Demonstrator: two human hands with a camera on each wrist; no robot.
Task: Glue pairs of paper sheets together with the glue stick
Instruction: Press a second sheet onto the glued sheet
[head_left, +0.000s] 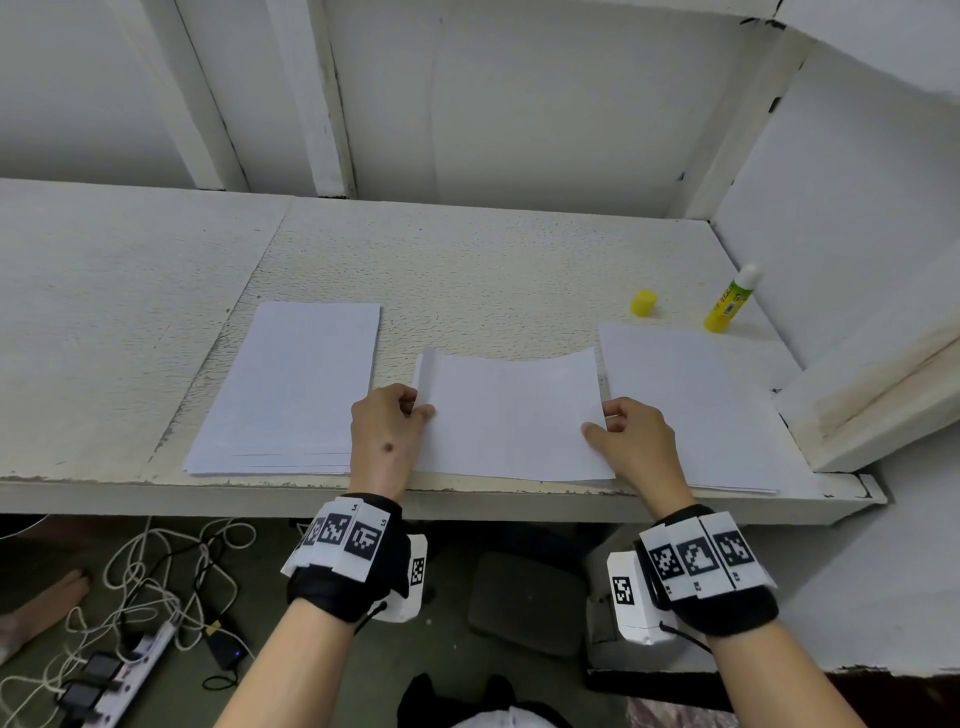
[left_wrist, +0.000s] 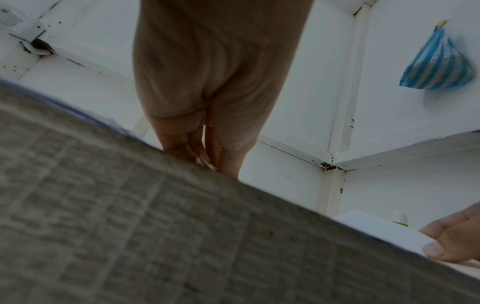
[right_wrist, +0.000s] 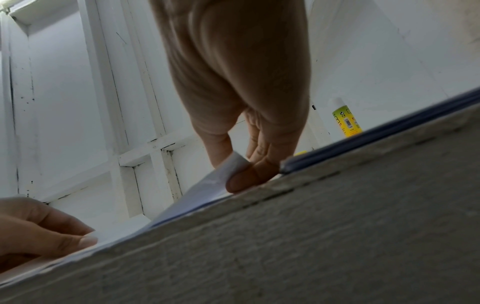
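A white paper sheet (head_left: 511, 415) lies in the middle of the shelf near its front edge, its far edge curved upward. My left hand (head_left: 395, 421) pinches its left edge and my right hand (head_left: 621, 426) pinches its right edge (right_wrist: 233, 164). A stack of white sheets (head_left: 291, 389) lies to the left, and another pile of sheets (head_left: 685, 400) to the right. The uncapped yellow glue stick (head_left: 730, 301) stands at the back right, its yellow cap (head_left: 644, 302) on the shelf beside it. The glue stick (right_wrist: 346, 121) also shows in the right wrist view.
The white shelf (head_left: 467, 260) has walls behind and to the right, with a raised ledge (head_left: 872, 395) at the right. Below the front edge lie cables and a power strip (head_left: 130, 670) on the floor. A striped blue bag (left_wrist: 439, 65) hangs on the wall.
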